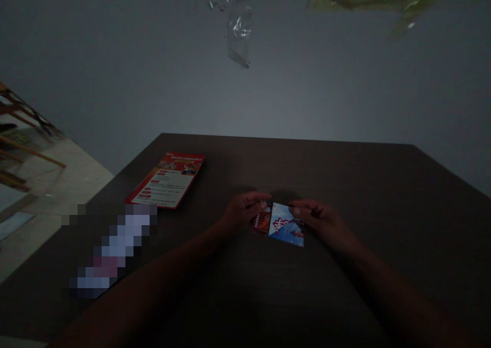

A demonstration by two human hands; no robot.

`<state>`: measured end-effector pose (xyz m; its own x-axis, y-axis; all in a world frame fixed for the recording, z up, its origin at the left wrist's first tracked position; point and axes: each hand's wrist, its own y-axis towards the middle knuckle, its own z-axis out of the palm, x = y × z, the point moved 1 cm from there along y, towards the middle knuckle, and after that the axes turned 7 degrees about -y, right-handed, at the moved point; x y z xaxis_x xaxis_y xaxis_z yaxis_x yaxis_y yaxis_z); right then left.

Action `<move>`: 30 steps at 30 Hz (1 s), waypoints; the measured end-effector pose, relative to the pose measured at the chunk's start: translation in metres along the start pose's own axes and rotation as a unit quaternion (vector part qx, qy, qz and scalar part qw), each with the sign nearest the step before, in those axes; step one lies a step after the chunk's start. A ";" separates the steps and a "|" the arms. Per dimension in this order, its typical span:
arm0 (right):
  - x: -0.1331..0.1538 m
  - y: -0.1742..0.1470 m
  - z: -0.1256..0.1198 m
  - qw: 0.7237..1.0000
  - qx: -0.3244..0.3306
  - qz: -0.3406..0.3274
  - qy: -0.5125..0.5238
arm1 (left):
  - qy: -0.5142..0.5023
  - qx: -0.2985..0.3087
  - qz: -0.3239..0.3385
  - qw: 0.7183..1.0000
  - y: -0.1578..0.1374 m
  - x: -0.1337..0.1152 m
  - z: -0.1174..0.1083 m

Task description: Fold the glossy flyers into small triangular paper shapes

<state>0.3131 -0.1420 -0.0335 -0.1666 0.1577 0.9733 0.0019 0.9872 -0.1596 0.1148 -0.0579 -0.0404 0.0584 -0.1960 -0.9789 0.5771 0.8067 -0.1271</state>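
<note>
Over the middle of the dark table, my left hand (245, 211) pinches the upper left of a small printed card with a reddish-brown picture (262, 222). My right hand (320, 216) has its thumb and fingers closed on the upper right edge of a blue printed card (286, 229) with large red characters. The two printed parts meet side by side; whether they are one folded piece or separate cards I cannot tell. Dim light and the fingers hide the cards' top corners.
A red-bordered printed leaflet or booklet (169, 180) lies at the table's left. Nearer me is a blurred-out, pixelated item (115, 251). A pale wall (307, 92) stands behind the dark table (345, 179); clear plastic (240, 36) hangs on it. Wooden furniture legs (34, 151) show at left.
</note>
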 end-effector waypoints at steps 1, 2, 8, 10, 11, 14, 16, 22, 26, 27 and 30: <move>-0.001 -0.001 0.000 1.000 -0.001 -0.013 -0.011 | -0.007 -0.002 -0.002 1.000 0.000 0.001 -0.001; -0.001 -0.002 0.000 0.999 -0.001 -0.030 -0.031 | -0.013 -0.003 -0.003 1.000 0.001 0.001 -0.001; 0.004 -0.006 0.001 0.913 -0.012 -0.249 -0.322 | -0.044 0.005 -0.015 0.999 0.000 0.001 0.002; 0.006 -0.007 0.002 0.880 -0.013 -0.282 -0.382 | -0.042 0.004 -0.014 0.999 0.001 0.002 0.002; 0.007 -0.007 0.002 0.871 -0.019 -0.285 -0.399 | -0.037 -0.001 -0.010 0.999 0.001 0.002 0.002; 0.009 -0.007 0.001 0.872 -0.055 -0.258 -0.413 | 0.013 -0.049 0.047 0.998 0.000 0.002 0.001; 0.009 -0.006 0.000 0.887 -0.075 -0.215 -0.402 | 0.104 -0.092 0.134 0.981 -0.004 -0.002 -0.001; 0.007 -0.004 0.001 0.923 -0.098 -0.144 -0.342 | 0.467 0.071 0.428 0.771 -0.029 -0.022 0.012; 0.005 -0.002 0.006 0.948 -0.093 -0.116 -0.283 | 0.575 0.180 0.425 0.676 -0.032 -0.023 0.023; 0.005 -0.002 0.007 0.953 -0.086 -0.108 -0.268 | 0.585 0.187 0.422 0.666 -0.031 -0.022 0.024; 0.002 0.000 0.009 0.964 -0.056 -0.076 -0.247 | 0.592 0.200 0.417 0.660 -0.027 -0.017 0.024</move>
<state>0.3042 -0.1416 -0.0329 -0.6226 0.0061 0.7825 0.0412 0.9988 0.0250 0.1175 -0.0896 -0.0166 -0.0491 0.9874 -0.1503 0.9290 0.1004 0.3561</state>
